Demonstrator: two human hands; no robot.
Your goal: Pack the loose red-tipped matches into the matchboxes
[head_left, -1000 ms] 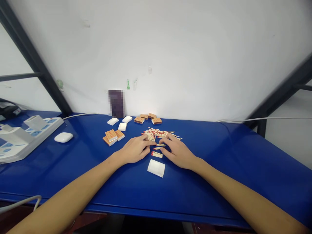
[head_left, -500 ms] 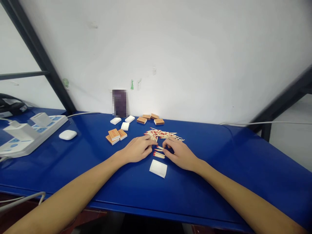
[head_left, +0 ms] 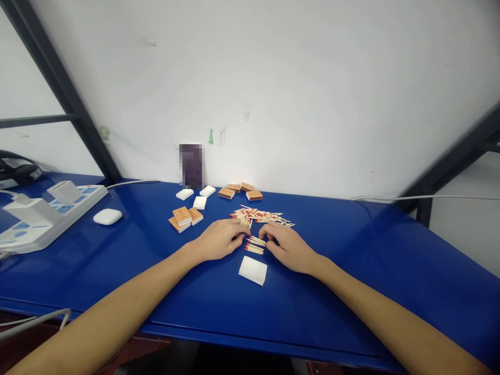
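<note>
Two small bundles of red-tipped matches, an upper group [head_left: 257,241] and a lower group [head_left: 254,250], lie side by side on the blue table [head_left: 332,307]. At their red heads is my left hand [head_left: 222,239], its index finger stretched out and its thumb apart. My right hand [head_left: 289,245] is at the plain ends of the upper group, index finger bent and thumb apart from it. Behind both hands spreads a loose pile of matches [head_left: 261,214]. A white matchbox tray [head_left: 253,270] lies closer to me.
Orange matchboxes sit at the back [head_left: 254,195] and in a stack [head_left: 182,215] on the left. Several white trays [head_left: 200,202] lie near a blurred dark card [head_left: 192,166] against the wall. Further left are a white earphone case [head_left: 108,216] and a power strip [head_left: 50,224].
The upper matches have come closer together into one group beside the lower one. My right fingers have shifted slightly and opened a little; my left hand has barely moved.
</note>
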